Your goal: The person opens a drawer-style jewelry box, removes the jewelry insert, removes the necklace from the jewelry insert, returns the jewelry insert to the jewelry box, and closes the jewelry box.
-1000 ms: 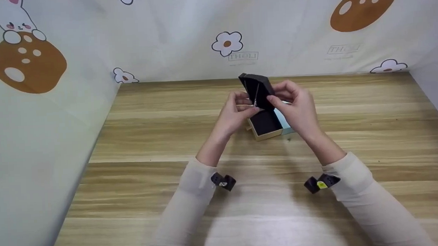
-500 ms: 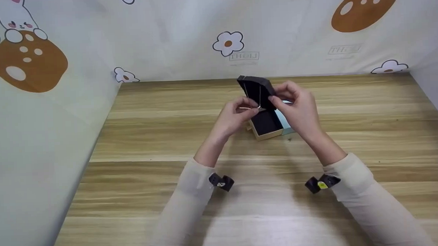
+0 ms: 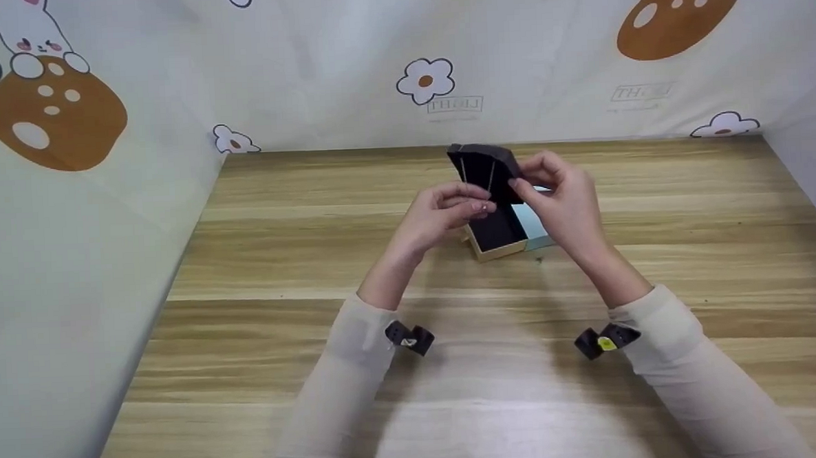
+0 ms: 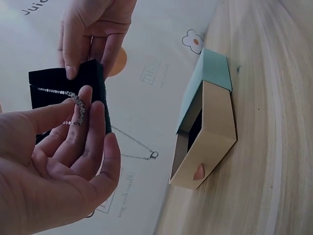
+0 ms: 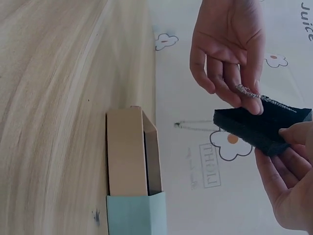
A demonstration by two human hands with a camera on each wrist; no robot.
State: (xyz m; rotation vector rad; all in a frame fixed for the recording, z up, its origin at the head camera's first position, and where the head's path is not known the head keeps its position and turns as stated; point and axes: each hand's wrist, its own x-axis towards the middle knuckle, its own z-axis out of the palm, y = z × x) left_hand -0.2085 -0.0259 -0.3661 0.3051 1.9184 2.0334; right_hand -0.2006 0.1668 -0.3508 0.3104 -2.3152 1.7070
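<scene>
My right hand point(image 3: 564, 198) grips a black velvet jewelry pad point(image 3: 477, 165) by its right side, thumb on the front face and fingers behind. A silver necklace point(image 4: 79, 110) hangs over the pad, its two chain strands running down the front in the head view. Between thumb and fingertips my left hand point(image 3: 438, 217) pinches the sparkling middle part of the necklace, in front of the pad. Behind the pad the thin chain dangles down to a small clasp point(image 4: 154, 155). Below both hands stands a drawer-style gift box point(image 4: 215, 127), its drawer pulled out, showing a black inside.
The box's pale blue sleeve point(image 3: 533, 227) sits at the drawer's right, partly behind my right hand. A small pull tab point(image 4: 199, 172) marks the drawer's front. Wood-grain table point(image 3: 299, 261) spreads around, with a printed cloth point(image 3: 325, 74) behind it.
The pad has shifted a little right and turned with my right hand. My left fingers have moved slightly right along with the necklace, whose middle part is now mostly covered by the fingertips.
</scene>
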